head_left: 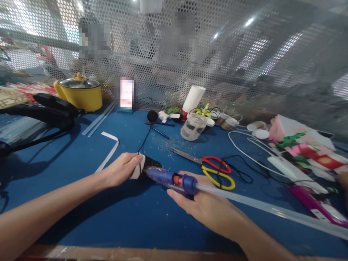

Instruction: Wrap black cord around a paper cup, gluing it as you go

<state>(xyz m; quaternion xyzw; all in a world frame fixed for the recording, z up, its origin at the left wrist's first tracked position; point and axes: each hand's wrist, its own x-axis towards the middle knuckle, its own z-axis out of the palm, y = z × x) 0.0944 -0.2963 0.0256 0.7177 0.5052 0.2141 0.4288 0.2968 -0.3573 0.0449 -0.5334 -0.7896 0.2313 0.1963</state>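
My left hand [119, 169] pinches a small white piece [136, 173] with black cord around it, near the middle of the table. From this piece a thin black cord [145, 140] runs back toward a dark ball of cord [152, 116]. My right hand [208, 204] is wrapped round a blue hot glue gun [160, 176], whose tip meets or nearly meets the white piece. A long clear glue stick [261, 206] sticks out of the gun's rear. Some of my right fingers are hidden under the gun. Scissors [219, 170] with red and yellow handles lie just beyond it.
On the blue table [108, 224] are a white strip [114, 146], a clear plastic jar [193, 127] and a pen [160, 132]. A yellow pot [87, 96] stands back left, a lit phone [127, 94] behind. Paper flowers [312, 148] and a purple power strip [315, 204] lie right.
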